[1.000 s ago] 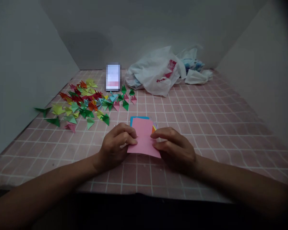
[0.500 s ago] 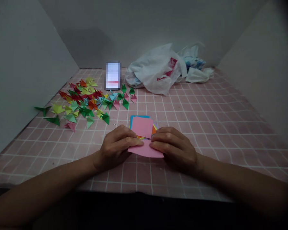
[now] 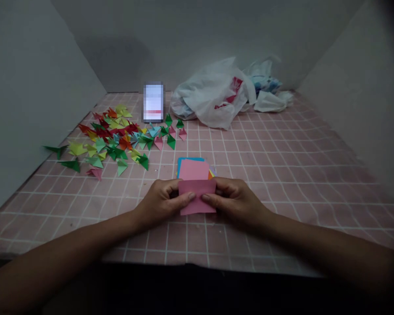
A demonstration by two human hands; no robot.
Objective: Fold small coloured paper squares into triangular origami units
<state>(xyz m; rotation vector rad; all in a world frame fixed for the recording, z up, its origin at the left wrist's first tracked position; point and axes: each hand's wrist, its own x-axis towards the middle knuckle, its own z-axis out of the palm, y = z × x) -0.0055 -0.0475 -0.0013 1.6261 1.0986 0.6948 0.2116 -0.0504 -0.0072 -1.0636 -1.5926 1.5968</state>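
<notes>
A pink sheet of origami paper (image 3: 197, 205) is held up between both hands, its face turned toward me with a faint crease across it. My left hand (image 3: 162, 199) pinches its left side, thumb in front and fingers behind. On the right side my right hand (image 3: 238, 199) grips it the same way. Just behind the sheet lies a stack of coloured paper squares (image 3: 194, 168), pink on top, with blue, orange and other colours showing at the edges. The held sheet hides the near part of that stack.
Many folded paper cranes (image 3: 114, 135) in mixed colours spread over the left of the checked tablecloth (image 3: 282, 166). A phone (image 3: 153, 103) with a lit, blurred screen stands behind them. White plastic bags (image 3: 213, 94) lie at the back, and walls enclose three sides.
The pink sheet has tilted up to face me and looks flatter. Both thumbs now press on its front, where earlier the fingers lay over its far edge.
</notes>
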